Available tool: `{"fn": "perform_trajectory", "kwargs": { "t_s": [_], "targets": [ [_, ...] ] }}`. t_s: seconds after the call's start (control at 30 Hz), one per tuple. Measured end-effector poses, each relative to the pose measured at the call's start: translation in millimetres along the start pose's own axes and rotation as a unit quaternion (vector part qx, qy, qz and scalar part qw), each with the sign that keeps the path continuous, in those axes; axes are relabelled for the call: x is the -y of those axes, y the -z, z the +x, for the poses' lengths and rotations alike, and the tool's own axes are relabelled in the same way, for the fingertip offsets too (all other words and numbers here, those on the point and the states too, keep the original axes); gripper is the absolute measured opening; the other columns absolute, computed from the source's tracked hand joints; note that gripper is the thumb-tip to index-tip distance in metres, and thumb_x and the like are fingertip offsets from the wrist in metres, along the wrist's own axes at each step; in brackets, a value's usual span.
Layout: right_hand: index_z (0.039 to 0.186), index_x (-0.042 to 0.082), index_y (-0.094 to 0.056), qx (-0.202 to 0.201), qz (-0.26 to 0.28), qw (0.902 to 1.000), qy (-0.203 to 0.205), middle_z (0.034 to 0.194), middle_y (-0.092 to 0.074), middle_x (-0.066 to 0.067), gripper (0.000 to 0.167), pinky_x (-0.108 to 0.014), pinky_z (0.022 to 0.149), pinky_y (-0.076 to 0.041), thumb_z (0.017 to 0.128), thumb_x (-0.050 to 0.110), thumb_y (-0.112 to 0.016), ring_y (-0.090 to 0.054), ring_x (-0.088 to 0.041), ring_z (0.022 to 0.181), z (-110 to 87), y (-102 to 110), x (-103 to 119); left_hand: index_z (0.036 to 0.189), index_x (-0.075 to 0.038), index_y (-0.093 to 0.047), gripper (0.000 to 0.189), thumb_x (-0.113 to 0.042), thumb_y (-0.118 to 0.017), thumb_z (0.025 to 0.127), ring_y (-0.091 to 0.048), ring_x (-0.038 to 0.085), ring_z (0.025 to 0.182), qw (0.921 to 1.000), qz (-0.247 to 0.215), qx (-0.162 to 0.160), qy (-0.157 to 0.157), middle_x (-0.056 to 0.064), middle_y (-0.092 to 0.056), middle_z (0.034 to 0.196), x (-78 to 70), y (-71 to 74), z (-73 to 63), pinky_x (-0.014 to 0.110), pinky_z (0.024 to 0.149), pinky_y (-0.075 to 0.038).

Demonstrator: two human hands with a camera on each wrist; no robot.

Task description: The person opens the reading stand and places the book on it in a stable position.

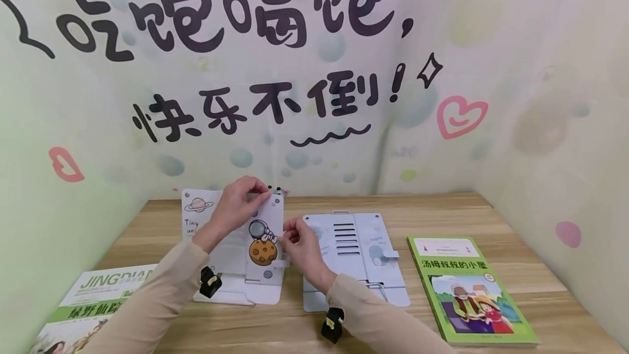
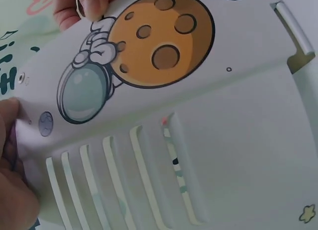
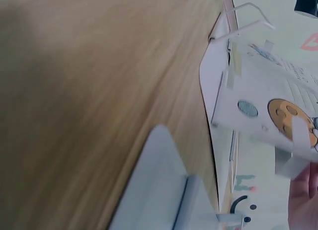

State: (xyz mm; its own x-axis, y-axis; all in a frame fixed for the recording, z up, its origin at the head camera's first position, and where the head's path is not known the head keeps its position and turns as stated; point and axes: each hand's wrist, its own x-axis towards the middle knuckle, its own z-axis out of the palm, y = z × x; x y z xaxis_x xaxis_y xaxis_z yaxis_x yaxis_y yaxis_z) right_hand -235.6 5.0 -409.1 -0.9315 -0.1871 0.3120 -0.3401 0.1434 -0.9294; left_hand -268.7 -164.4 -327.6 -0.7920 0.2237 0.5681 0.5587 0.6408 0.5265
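A white book stand (image 1: pixel 231 250) with a printed astronaut on an orange planet has its panel raised over a flat base (image 1: pixel 265 294). My left hand (image 1: pixel 241 206) pinches the panel's top edge. At the panel's right edge, my right hand (image 1: pixel 306 253) pinches it beside the astronaut. Slots run through the panel (image 2: pixel 238 130) in the left wrist view, where left-hand fingers (image 2: pixel 17 180) grip one edge and right-hand fingers (image 2: pixel 89 9) another. The right wrist view shows the tilted panel (image 3: pixel 243 86), a white clip (image 3: pixel 298 140) and part of my right hand.
A second, pale blue book stand (image 1: pixel 344 266) lies to the right with its slots and wire bracket showing. Beyond it is a green book (image 1: pixel 472 288); another book (image 1: pixel 81 310) lies at the left, partly behind my sleeve. A printed curtain (image 1: pixel 314 163) hangs behind the wooden table (image 1: pixel 422 212).
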Motion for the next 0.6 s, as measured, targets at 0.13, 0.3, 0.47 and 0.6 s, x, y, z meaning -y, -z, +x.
{"fn": "perform_trajectory", "kwargs": {
  "t_s": [0.13, 0.3, 0.47, 0.6],
  "targets": [
    [0.104, -0.005, -0.056, 0.023, 0.062, 0.9975, -0.026, 0.085, -0.059, -0.011, 0.017, -0.023, 0.066, -0.055, 0.088, 0.000, -0.060, -0.056, -0.009, 0.071, 0.0, 4, -4, 0.086, -0.003, -0.064, 0.008, -0.009, -0.070, 0.084, -0.057, 0.017, 0.079, 0.9998, -0.014, 0.000, -0.014, 0.005, -0.063, 0.084, 5.5, 0.6, -3.1, 0.029, 0.072, -0.048],
    [0.108, -0.012, -0.054, 0.012, 0.098, 0.9934, -0.058, 0.089, -0.059, -0.026, 0.020, -0.039, 0.073, -0.058, 0.091, 0.000, -0.055, -0.060, -0.013, 0.072, 7.1, 13, -7, 0.085, -0.005, -0.063, 0.006, -0.006, -0.069, 0.083, -0.055, 0.015, 0.079, 0.9992, -0.030, 0.016, -0.023, 0.003, -0.062, 0.084, 9.5, 5.5, -9.8, 0.025, 0.071, -0.048],
    [0.105, -0.012, -0.057, 0.004, 0.020, 0.9969, -0.076, 0.082, -0.061, -0.015, 0.018, -0.036, 0.069, -0.058, 0.089, -0.001, -0.057, -0.060, -0.014, 0.070, 21.8, 21, -16, 0.085, -0.004, -0.063, 0.006, 0.000, -0.067, 0.083, -0.058, 0.015, 0.081, 0.9963, -0.064, 0.039, -0.042, 0.002, -0.062, 0.084, 11.0, 11.0, -19.4, 0.021, 0.071, -0.053],
    [0.100, -0.009, -0.060, 0.023, -0.045, 0.9948, -0.089, 0.076, -0.058, -0.007, 0.015, -0.037, 0.067, -0.057, 0.088, -0.002, -0.057, -0.059, -0.013, 0.067, 31.3, 22, -18, 0.084, -0.007, -0.062, 0.007, 0.000, -0.066, 0.084, -0.057, 0.010, 0.078, 0.9923, -0.089, 0.068, -0.053, 0.001, -0.061, 0.084, 7.5, 17.3, -28.5, 0.021, 0.068, -0.053]
  ]
}}
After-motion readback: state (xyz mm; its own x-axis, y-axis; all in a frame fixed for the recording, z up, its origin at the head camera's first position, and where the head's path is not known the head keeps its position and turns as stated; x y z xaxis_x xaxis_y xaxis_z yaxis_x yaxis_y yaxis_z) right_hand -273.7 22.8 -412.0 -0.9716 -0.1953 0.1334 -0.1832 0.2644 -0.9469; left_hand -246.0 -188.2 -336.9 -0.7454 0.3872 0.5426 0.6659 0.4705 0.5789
